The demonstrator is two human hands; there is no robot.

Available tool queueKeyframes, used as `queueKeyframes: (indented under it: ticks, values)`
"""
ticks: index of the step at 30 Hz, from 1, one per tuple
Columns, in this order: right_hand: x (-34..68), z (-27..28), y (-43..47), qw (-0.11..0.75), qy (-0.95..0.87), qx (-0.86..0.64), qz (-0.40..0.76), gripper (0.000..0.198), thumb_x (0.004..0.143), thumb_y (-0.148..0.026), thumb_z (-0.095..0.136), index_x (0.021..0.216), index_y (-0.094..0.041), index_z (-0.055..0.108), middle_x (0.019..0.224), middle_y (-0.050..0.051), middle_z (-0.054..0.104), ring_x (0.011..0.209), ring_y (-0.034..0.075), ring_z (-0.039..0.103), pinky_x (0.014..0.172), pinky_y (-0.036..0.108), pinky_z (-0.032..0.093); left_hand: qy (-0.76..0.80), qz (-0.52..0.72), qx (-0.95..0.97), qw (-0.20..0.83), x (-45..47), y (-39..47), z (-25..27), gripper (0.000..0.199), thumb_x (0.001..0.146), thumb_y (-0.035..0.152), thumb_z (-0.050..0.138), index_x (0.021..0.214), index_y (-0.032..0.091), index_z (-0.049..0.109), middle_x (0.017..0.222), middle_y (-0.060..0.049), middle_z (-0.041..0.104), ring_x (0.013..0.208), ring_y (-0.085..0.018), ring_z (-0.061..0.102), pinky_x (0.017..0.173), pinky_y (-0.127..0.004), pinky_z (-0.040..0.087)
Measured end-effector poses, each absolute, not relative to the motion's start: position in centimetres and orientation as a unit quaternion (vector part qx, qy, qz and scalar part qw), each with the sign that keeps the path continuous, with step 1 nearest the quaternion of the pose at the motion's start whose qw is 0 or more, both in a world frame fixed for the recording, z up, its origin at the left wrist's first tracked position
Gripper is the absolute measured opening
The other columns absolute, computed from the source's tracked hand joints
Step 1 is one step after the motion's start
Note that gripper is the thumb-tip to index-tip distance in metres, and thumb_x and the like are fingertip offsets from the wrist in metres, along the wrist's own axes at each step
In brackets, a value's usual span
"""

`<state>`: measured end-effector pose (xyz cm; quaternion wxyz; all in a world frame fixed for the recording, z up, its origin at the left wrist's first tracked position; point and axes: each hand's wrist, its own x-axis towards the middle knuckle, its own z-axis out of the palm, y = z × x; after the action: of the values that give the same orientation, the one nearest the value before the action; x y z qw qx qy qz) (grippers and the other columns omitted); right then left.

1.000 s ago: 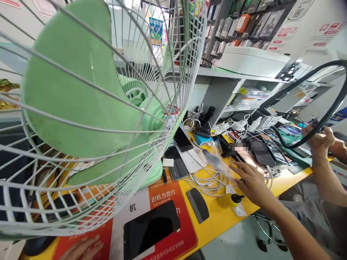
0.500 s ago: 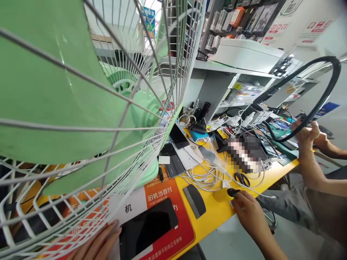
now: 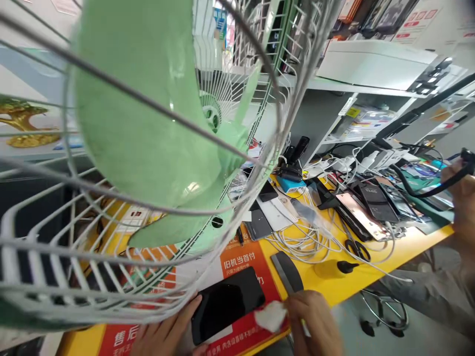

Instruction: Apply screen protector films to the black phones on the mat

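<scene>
A black smartphone (image 3: pixel 228 304) lies face up on a red and white printed mat (image 3: pixel 245 341). My left hand (image 3: pixel 166 329) is at the phone's left end, fingers along the upper corner and thumb near the lower edge, gripping it. To the phone's right, my right hand (image 3: pixel 313 319), somewhat blurred, pinches a crumpled white tissue (image 3: pixel 270 316) above the mat. Just beyond that hand lies a flat dark scraper-like piece (image 3: pixel 287 272). A yellow bottle with a black nozzle (image 3: pixel 347 267) stands farther right, apart from both hands.
A green fan (image 3: pixel 148 123) with a wire cage fills the left, close to my left hand. White cables (image 3: pixel 308 242), black scissors (image 3: pixel 356 249) and several phones with an opened one (image 3: pixel 359 215) cover the yellow table. At far right, another person's hand (image 3: pixel 462 193) holds a black tube.
My right hand has left the yellow bottle and moved left towards the phone, now with a tissue. The view has shifted, and the other person's hand sits farther right.
</scene>
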<state>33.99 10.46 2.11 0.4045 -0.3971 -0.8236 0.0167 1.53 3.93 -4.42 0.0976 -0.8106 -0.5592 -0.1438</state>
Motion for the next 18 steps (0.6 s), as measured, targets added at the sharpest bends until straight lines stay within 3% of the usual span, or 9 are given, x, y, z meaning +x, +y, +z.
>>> queueKeyframes:
  ticks: [3, 6, 12, 15, 18]
  values:
    - [30.1, 1.3, 11.6, 0.389, -0.844, -0.363, 0.061, 0.024, 0.091, -0.003, 0.045, 0.101, -0.02, 0.059, 0.086, 0.003, 0.067, 0.075, 0.017, 0.062, 0.069, 0.031, 0.048, -0.568, -0.141, -0.806, 0.087, 1.8, 3.9, -3.9, 0.066, 0.083, 0.053, 0.069, 0.14, 0.026, 0.053, 0.131, -0.004, 0.069, 0.114, -0.026, 0.067, 0.089, -0.037, 0.057]
    - [29.6, 0.7, 11.9, 0.331, -0.855, -0.394, 0.057, 0.023, 0.093, -0.008, 0.045, 0.104, -0.021, 0.061, 0.096, 0.005, 0.068, 0.083, 0.019, 0.063, 0.074, 0.033, 0.05, -0.576, -0.161, -0.799, 0.066, 2.2, 3.8, -3.4, 0.064, 0.082, 0.048, 0.07, 0.14, 0.026, 0.053, 0.132, -0.003, 0.068, 0.114, -0.026, 0.066, 0.091, -0.037, 0.056]
    - [30.5, 1.1, 11.5, 0.3, -0.868, -0.395, 0.037, 0.026, 0.096, -0.018, 0.052, 0.119, -0.022, 0.063, 0.106, 0.007, 0.066, 0.091, 0.022, 0.062, 0.079, 0.034, 0.05, -0.604, -0.191, -0.771, 0.067, 2.8, 3.9, -2.2, 0.072, 0.075, 0.045, 0.074, 0.138, 0.02, 0.053, 0.132, -0.006, 0.067, 0.115, -0.029, 0.064, 0.092, -0.04, 0.054]
    - [28.6, 1.3, 11.6, 0.238, -0.898, -0.366, 0.058, 0.031, 0.093, -0.018, 0.054, 0.123, -0.023, 0.062, 0.104, 0.007, 0.065, 0.09, 0.023, 0.06, 0.08, 0.036, 0.049, -0.619, -0.19, -0.758, 0.076, 3.0, 3.9, -2.0, 0.075, 0.07, 0.044, 0.074, 0.137, 0.018, 0.052, 0.133, -0.008, 0.066, 0.117, -0.031, 0.063, 0.094, -0.042, 0.053]
    - [26.0, 0.6, 11.4, 0.223, -0.901, -0.364, 0.079, 0.029, 0.089, -0.012, 0.055, 0.114, -0.024, 0.065, 0.095, 0.004, 0.064, 0.085, 0.021, 0.057, 0.075, 0.034, 0.046, -0.623, -0.187, -0.757, 0.062, 2.9, 3.8, -1.8, 0.074, 0.07, 0.041, 0.074, 0.136, 0.019, 0.052, 0.137, -0.009, 0.064, 0.12, -0.031, 0.062, 0.095, -0.043, 0.053]
